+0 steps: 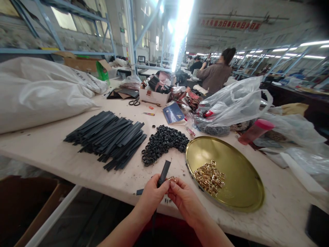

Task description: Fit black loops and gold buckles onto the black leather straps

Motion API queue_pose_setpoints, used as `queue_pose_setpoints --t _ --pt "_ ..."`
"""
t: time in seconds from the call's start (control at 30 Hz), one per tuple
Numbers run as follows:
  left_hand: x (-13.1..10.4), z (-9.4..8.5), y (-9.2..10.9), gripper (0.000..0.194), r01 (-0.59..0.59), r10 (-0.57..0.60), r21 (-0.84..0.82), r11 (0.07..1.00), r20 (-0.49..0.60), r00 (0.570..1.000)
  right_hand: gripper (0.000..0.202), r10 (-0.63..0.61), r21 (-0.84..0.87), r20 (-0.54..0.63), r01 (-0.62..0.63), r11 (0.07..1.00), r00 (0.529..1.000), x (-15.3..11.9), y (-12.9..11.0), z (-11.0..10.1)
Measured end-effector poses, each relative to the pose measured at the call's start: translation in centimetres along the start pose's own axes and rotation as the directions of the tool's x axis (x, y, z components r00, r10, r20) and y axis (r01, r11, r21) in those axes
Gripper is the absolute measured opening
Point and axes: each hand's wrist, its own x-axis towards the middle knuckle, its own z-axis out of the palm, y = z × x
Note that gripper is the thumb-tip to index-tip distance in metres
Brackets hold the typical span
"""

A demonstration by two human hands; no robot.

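Observation:
Near the table's front edge, my left hand (pixel 153 192) is closed around a dark strap (pixel 165 169), whose short end sticks up past the fingers. My right hand (pixel 183 195) pinches a small gold buckle (pixel 171 178) right beside the left fingertips. Just beyond the hands lies a heap of small black loops (pixel 164 140). To its left is a spread pile of dark flat straps (pixel 108 137). On the right a round gold tray (pixel 241 171) bears a cluster of gold buckles (pixel 210 177).
A large white sack (pixel 41 92) fills the left side. Farther back are scissors (pixel 134 102), a blue booklet (pixel 173 113), a white box (pixel 154 97) and a clear plastic bag (pixel 228 99). A pink-lidded bottle (pixel 255 131) lies right. A person (pixel 217 73) is behind the table.

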Motion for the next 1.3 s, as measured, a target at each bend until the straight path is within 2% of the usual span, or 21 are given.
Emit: queue_pose_setpoints --t 0.1,0.17,0.23,0.27,0.33,0.4,0.43,0.53,0.6,0.77,0.87,0.93,1.03,1.17,1.23,1.3 --pt "0.0 -0.4 0.2 0.020 -0.016 0.009 0.145 0.989 0.047 0.999 0.022 -0.154 -0.286 -0.049 0.134 0.949 0.987 -0.3 -0.4 -0.4" --pt "-0.1 -0.9 0.5 0.018 -0.053 0.028 0.215 0.975 0.118 0.993 0.025 -0.290 -0.498 0.007 0.255 0.829 0.957 -0.4 -1.0 -0.6" --pt "-0.2 -1.3 0.7 0.020 -0.083 0.039 0.237 0.968 0.185 0.982 0.019 -0.346 -0.613 0.078 0.319 0.722 0.935 -0.3 -1.6 -0.8" --pt "-0.2 -1.6 0.8 0.023 -0.091 0.043 0.238 0.967 0.202 0.979 0.015 -0.349 -0.619 0.077 0.319 0.717 0.934 -0.3 -1.8 -0.8" --pt "-0.5 -2.3 0.9 0.029 -0.119 0.067 0.257 0.959 0.202 0.977 0.014 -0.327 -0.493 -0.021 0.275 0.826 0.945 -0.1 -2.2 -0.8" --pt "-0.8 -2.9 0.7 0.033 -0.162 0.101 0.328 0.931 0.196 0.975 0.021 -0.226 -0.224 -0.145 0.190 0.956 0.963 0.0 -2.4 -0.5" --pt "-1.0 -3.1 0.6 0.033 -0.185 0.113 0.373 0.909 0.206 0.972 0.025 -0.154 -0.088 -0.176 0.140 0.986 0.972 0.1 -2.4 -0.3" --pt "-1.3 -3.5 0.3 0.030 -0.236 0.125 0.462 0.855 0.259 0.958 0.031 0.023 0.147 -0.172 0.002 0.989 0.985 -0.1 -1.9 0.5" --pt "-1.5 -3.3 0.4 0.030 -0.266 0.144 0.485 0.833 0.274 0.951 0.032 0.051 0.178 -0.172 -0.020 0.984 0.984 -0.4 -1.5 1.0" --pt "-1.5 -2.7 0.6 0.027 -0.318 0.175 0.506 0.802 0.310 0.935 0.033 0.005 0.179 -0.250 0.041 0.983 0.968 -0.6 -1.2 1.1" --pt "-1.6 -2.6 0.7 0.028 -0.328 0.197 0.527 0.784 0.289 0.937 0.033 0.040 0.219 -0.253 0.017 0.976 0.967 -0.7 -1.1 1.1" --pt "-1.7 -2.5 0.8 0.028 -0.330 0.207 0.508 0.796 0.283 0.936 0.032 0.024 0.177 -0.226 0.016 0.984 0.974 -0.8 -0.7 1.2" --pt "-2.0 -2.3 1.1 0.026 -0.302 0.192 0.389 0.870 0.298 0.935 0.027 -0.108 -0.056 -0.176 0.099 0.993 0.978 -1.3 0.1 1.4" --pt "-2.3 -2.0 1.0 0.015 -0.188 0.134 0.187 0.964 0.269 0.954 0.024 -0.304 -0.385 -0.154 0.226 0.895 0.940 -1.8 0.8 1.4" --pt "-2.2 -1.9 0.8 0.017 -0.146 0.108 0.139 0.979 0.248 0.963 0.026 -0.324 -0.449 -0.135 0.233 0.862 0.936 -1.8 0.7 1.2" --pt "-2.0 -1.8 0.6 0.021 -0.084 0.058 0.099 0.992 0.241 0.969 0.027 -0.291 -0.455 -0.119 0.208 0.866 0.949 -1.8 0.4 1.1"
